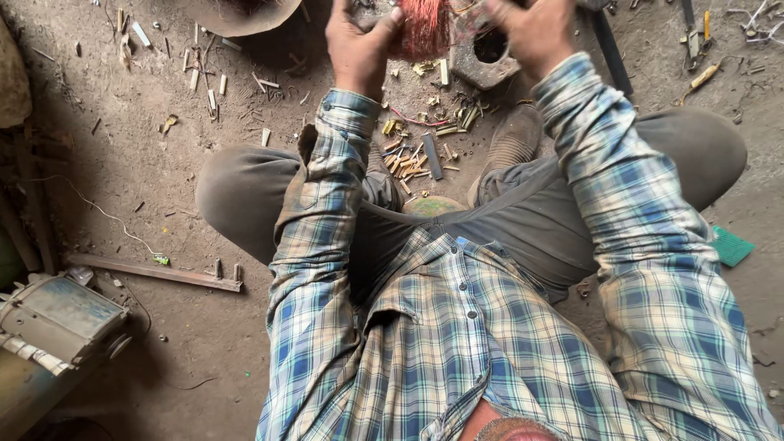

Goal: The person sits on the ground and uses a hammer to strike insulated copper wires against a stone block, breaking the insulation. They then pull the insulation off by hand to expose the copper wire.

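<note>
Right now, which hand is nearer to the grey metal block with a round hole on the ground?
Right. The right hand is just above the block; the left hand is farther left, beside the reddish wire bundle.

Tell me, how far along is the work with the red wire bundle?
Done, it seems: short cut strips lie scattered on the floor between the knees. In hand: the left hand and right hand both grip the red wire bundle. Left: much wire remains in that bundle; how much, I cannot tell.
</note>
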